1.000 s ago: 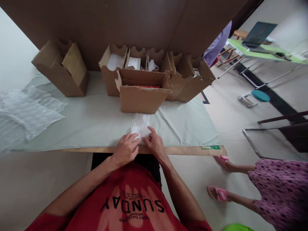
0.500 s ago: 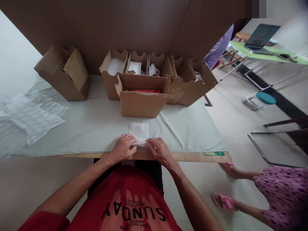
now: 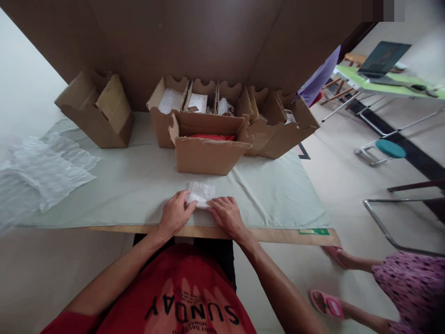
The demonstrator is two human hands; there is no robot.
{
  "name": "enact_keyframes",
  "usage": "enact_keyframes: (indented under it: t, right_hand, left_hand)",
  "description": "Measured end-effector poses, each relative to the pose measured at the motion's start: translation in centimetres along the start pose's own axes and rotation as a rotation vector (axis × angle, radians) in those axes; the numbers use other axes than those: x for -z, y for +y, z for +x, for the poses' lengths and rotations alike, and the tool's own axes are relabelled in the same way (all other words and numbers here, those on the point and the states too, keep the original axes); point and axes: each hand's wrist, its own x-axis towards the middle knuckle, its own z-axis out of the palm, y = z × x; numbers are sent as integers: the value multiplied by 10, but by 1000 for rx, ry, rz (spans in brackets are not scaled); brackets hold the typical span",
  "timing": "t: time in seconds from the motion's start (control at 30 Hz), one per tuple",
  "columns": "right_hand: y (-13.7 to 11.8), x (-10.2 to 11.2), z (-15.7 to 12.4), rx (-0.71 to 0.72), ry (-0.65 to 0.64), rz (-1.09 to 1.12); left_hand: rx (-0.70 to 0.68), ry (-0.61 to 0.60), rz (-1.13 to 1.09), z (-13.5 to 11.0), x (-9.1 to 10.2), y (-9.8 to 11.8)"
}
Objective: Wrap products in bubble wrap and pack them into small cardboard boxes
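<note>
A small piece of clear bubble wrap (image 3: pixel 201 190) lies on the cloth near the table's front edge, its near side folded over into a flat roll. My left hand (image 3: pixel 176 212) grips the left end of that fold, thumb in front and fingers behind. At the right end, my right hand (image 3: pixel 227 214) presses its fingers on top of the fold with the thumb underneath. Whether anything is wrapped inside cannot be made out. Just beyond the wrap stands a cardboard box (image 3: pixel 205 155) with something red in it.
Behind is a row of open cardboard bins (image 3: pixel 167 125) holding bubble wrap and small items. Another cardboard bin (image 3: pixel 100 120) stands at the left, near loose bubble wrap sheets (image 3: pixel 52 171). A person in a patterned pink garment (image 3: pixel 413 287) is at the right, near a teal stool (image 3: pixel 391 148).
The near edge of the bubble wrap has been folded away from me, so less of it lies flat. Both hands have moved slightly forward with it.
</note>
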Motion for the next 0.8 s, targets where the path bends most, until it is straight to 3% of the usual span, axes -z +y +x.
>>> enact_keyframes:
  t: [0.07,0.17,0.23,0.3,0.4,0.47,0.63,0.73,0.8]
  right_hand:
    - [-1,4,6,-149,-13,179]
    - [-12,10,7,-308,-64,528]
    - [-22,11,5,-328,-156,725]
    - [-30,13,4,-329,-193,769]
    - [-32,19,3,-331,28,609]
    - [-31,24,4,-296,141,588]
    - [-32,46,11,-146,-26,573]
    - [-30,90,26,-40,59,423]
    - [-27,135,46,-11,225,334]
  left_hand:
    - [143,29,-363,-13,3,-4]
    - [343,-77,-881,-29,1,-1]
    - [392,-120,-1109,-33,-5,5]
    - [437,-90,-1233,-32,-11,10]
    - [469,-4,-1255,-25,-15,13]
    - [407,5,-1198,-21,-12,15]
    - [196,-56,-1061,-17,-2,28]
    - [51,-14,-1047,-12,4,29]
    - [-9,-6,-1045,-8,6,22]
